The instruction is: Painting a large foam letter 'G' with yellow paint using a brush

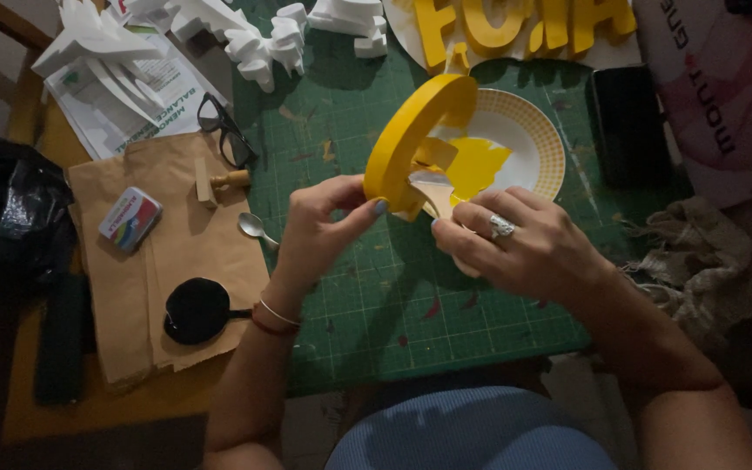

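The left hand (319, 228) is pinching the lower edge of a curved yellow letter (411, 139), thumb and fingertips clamped on it and holding it upright over the green mat (376, 305). The right hand (515, 244), wearing a ring, is closing its fingers around a paintbrush (435, 187) whose bristles are touching the letter's inner face, just beyond the left fingertips. A plate (537, 144) with yellow paint is lying right behind the right fingers. Left of the left hand, a spoon (254, 228) is resting on brown paper (176, 261), with glasses (224, 129) farther off.
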